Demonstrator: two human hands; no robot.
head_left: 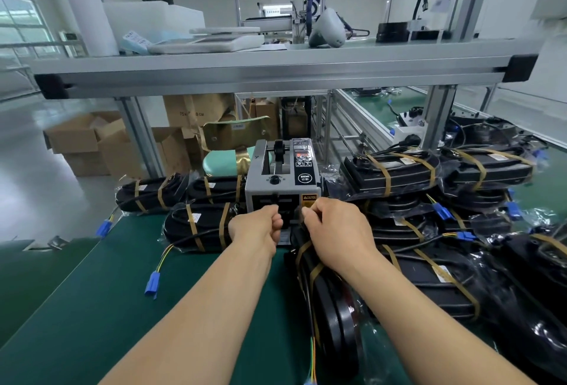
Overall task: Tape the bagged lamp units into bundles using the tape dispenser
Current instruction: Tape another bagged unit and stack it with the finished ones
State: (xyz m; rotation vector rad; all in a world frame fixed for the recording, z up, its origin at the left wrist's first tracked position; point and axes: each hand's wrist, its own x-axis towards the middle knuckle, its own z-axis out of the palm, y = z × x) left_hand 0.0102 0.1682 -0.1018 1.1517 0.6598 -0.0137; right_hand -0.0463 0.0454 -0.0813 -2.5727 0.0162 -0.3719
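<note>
A grey tape dispenser (pixel 283 182) stands at the middle of the green bench. Both my hands are at its front outlet. My left hand (pixel 256 226) has its fingers curled and pinches at the slot. My right hand (pixel 333 229) pinches a strip of brown tape (pixel 306 211) at the outlet. Under my right forearm lies a black bagged lamp unit (pixel 334 308) with brown tape bands round its near end. What my left fingers hold is hidden.
Taped black bundles (pixel 202 228) lie left of the dispenser, and many more are stacked on the right (pixel 395 171). Blue connectors on wires (pixel 152 283) hang off the bench edge. An aluminium shelf (pixel 276 71) runs overhead. Cardboard boxes (pixel 89 142) stand on the floor behind.
</note>
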